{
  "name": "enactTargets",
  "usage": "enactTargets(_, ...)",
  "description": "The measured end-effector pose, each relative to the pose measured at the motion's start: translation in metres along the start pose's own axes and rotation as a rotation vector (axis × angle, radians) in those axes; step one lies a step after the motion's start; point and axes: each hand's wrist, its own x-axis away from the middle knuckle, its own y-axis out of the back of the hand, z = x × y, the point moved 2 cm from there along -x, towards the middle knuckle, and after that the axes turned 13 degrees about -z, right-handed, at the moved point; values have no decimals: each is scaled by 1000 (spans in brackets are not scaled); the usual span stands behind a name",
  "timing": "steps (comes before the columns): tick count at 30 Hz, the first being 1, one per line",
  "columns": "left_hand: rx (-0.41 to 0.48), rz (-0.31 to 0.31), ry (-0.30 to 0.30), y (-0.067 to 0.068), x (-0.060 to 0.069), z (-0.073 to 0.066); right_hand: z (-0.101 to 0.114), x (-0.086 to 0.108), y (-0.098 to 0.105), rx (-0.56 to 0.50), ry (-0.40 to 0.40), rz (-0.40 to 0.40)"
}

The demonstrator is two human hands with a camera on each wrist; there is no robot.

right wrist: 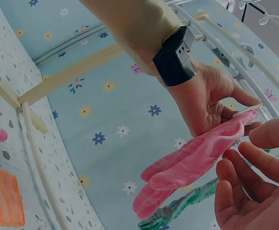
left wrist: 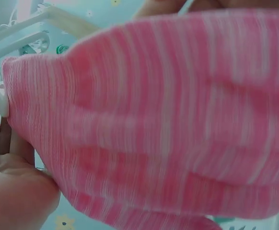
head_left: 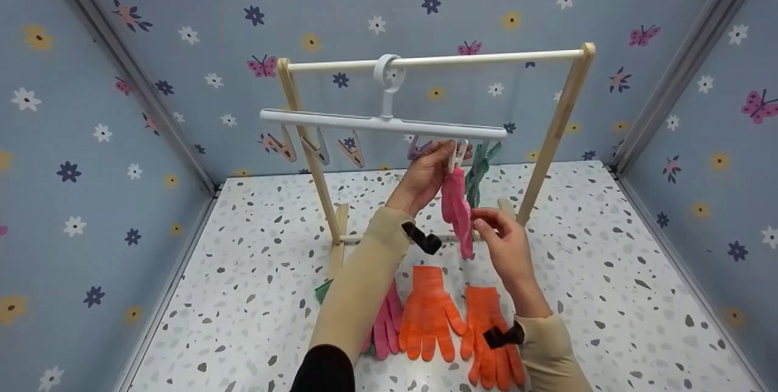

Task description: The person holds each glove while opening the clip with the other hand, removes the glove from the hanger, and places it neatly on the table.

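A pink knit glove (head_left: 457, 203) hangs by its cuff from a white clothespin (head_left: 459, 155) near the right end of the white hanger (head_left: 340, 121). My left hand (head_left: 425, 176) pinches that clothespin; in the right wrist view its thumb lies on the clip. Beside the glove, my right hand (head_left: 504, 243) has loosely bent fingers with nothing gripped between them. Whether its fingertips touch the glove I cannot tell. The pink glove (left wrist: 154, 115) fills most of the left wrist view. Just behind it, a green glove (head_left: 478, 176) hangs from another clip.
A wooden rack (head_left: 556, 130) carries the hanger on its white top rail (head_left: 486, 59). Several clips, such as a beige clothespin (head_left: 351, 152), dangle at left. On the speckled surface lie an orange glove (head_left: 428, 313), a second orange glove (head_left: 489, 331) and a pink glove (head_left: 386, 325).
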Motion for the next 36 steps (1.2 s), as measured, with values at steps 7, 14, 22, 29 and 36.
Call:
enactTargets(7,90,-73,42,-6,1,0,9,-4,3,15,24,-4)
enactTargets(14,94,-122,22,-8,0,-1,11,-10,1,23,55,-10)
enactTargets(22,78,-195,-7,-6,-1,-1,11,-16,-4,59,132,-18)
enactTargets(29,68,-171,-5,-9,-1,-1,-8,-20,-13,149,111,-18)
enactTargets(36,44,-143,7,-7,2,-1,-37,-19,-35,241,178,24)
